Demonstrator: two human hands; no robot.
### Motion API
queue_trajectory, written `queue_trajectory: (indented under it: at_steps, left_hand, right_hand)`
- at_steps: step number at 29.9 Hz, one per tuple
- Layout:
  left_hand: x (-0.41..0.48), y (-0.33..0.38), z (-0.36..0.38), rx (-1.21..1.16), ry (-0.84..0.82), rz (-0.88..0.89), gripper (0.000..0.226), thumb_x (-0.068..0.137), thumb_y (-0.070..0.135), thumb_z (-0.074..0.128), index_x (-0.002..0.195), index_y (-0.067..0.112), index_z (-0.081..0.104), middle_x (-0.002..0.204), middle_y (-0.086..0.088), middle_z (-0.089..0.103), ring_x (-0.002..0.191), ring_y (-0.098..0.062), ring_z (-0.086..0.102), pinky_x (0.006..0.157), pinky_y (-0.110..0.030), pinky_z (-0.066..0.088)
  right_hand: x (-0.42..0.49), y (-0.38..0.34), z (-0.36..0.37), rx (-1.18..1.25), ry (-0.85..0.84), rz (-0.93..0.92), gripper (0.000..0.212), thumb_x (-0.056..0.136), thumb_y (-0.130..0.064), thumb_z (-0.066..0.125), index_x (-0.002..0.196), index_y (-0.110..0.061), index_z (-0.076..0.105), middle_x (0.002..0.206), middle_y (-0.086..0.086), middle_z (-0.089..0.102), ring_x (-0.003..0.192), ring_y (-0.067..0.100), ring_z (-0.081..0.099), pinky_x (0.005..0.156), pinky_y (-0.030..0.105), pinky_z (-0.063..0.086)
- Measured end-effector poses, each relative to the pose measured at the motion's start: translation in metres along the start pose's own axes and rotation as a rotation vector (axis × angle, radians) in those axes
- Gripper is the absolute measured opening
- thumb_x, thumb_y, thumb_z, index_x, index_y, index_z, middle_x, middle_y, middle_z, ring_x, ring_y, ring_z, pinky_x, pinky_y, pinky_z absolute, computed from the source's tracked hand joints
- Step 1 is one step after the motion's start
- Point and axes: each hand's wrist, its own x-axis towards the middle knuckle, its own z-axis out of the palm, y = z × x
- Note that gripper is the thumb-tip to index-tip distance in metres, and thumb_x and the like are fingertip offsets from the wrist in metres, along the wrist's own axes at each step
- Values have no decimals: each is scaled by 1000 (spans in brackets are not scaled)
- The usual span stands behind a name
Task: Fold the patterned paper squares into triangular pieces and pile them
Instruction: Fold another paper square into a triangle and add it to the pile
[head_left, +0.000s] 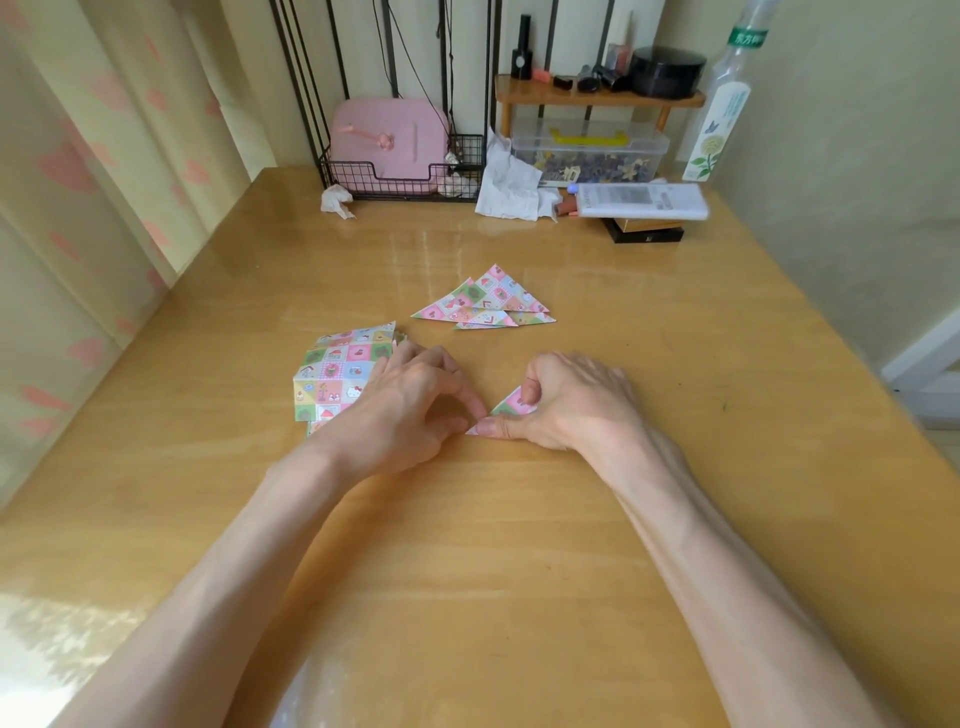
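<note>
Forearms come in from the near edge of the table (467, 571), bare, converging toward mid-table. Wrists low, close to the wood.

Left hand (410, 410): knuckles up, fingers curled tight, index tip and thumb tip closed on the left corner of the folded piece (511, 404).

Right hand (566, 405): thumb laid out flat along the piece's near edge, pressing it down; index finger hooked over the top face, remaining fingers curled behind. Grip is a pinch, not a flat palm.

Folded piece is a small triangle lying on the table between the two hands, mostly covered by the right one.

Stack of squares (337, 374): unfolded, fanned slightly, just left of the left hand and partly under it.

Pile of triangles (488, 304): several finished ones overlapping loosely, beyond the hands, apart from them.

Far edge: wire basket (363, 182) holding a pink case (389, 137), crumpled tissue (337, 201) in front of it, clear lidded box (589, 150) under a small wooden shelf (597, 96), tall bottle (722, 104) at the right wall. Curtain (78, 182) runs along the left.
</note>
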Motion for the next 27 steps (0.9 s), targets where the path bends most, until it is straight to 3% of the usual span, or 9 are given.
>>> queue_trajectory:
  at_steps: [2,4,7,12,18,24,27]
  left_hand:
    - [0,1,3,11,6,11,22,94,22,69,101,42,73,107,12,50,102,-10,31,101,-38,32]
    - [-1,2,7,26,60,46,11,93,35,65,97,42,73,105,11,48,99,-9,32,94,-37,32]
    - [-1,3,11,77,133,67,16,91,51,62,93,39,72,103,12,42,92,-9,30,87,-33,26]
    - [3,-1,11,60,91,45,12,86,43,77,97,39,73,106,12,41,96,-9,32,96,-35,27]
    - [1,-3,15,27,76,35,10,88,42,74,97,40,70,106,15,41,98,-9,33,87,-28,27]
    - [2,-5,15,15,77,14,10,87,42,75,96,40,71,107,12,43,97,-9,32,104,-38,30]
    - [2,-5,15,9,76,8,9,87,42,75,94,42,70,106,12,43,96,-6,29,104,-37,28]
  right_hand:
    - [0,3,2,-2,49,-25,75,54,-87,73,101,-31,57,121,-1,57,118,24,56,98,36,39]
    - [-3,13,4,106,57,-50,65,57,-82,77,91,-31,57,116,-5,58,113,21,58,90,35,44]
    - [-8,26,12,230,93,-104,55,62,-76,79,82,-30,58,107,-10,57,105,16,56,77,33,43]
    - [-9,49,15,179,216,-114,60,56,-83,74,83,-33,54,101,-10,50,106,16,43,87,29,32]
    - [-7,62,17,206,190,-92,61,56,-82,75,87,-34,52,105,-10,46,108,17,38,96,32,31]
    - [-8,72,12,228,169,-54,65,56,-79,78,92,-33,50,109,-8,44,111,17,36,94,32,29]
    - [-8,75,11,240,153,-17,68,54,-81,77,95,-35,49,110,-8,44,111,16,35,92,32,27]
